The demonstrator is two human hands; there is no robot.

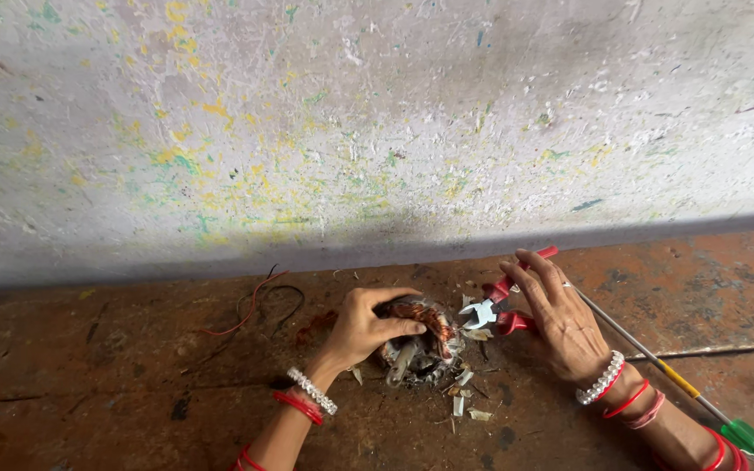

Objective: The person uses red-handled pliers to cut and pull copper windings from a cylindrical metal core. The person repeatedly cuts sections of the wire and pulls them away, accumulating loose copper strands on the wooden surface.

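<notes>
My left hand (361,327) grips the rim of a small motor stator (421,342) with copper windings, which rests on a worn reddish-brown floor (115,375). My right hand (556,316) lies over the red handles of a pair of cutting pliers (501,307), whose metal jaws point at the stator's right side. Both wrists wear white bead and red bangles.
Pale scraps of insulation (462,392) litter the floor around the stator. Thin red and black wires (259,305) lie to its left. A long screwdriver with a green handle (691,388) lies at the right. A paint-flecked grey wall (377,131) rises just behind.
</notes>
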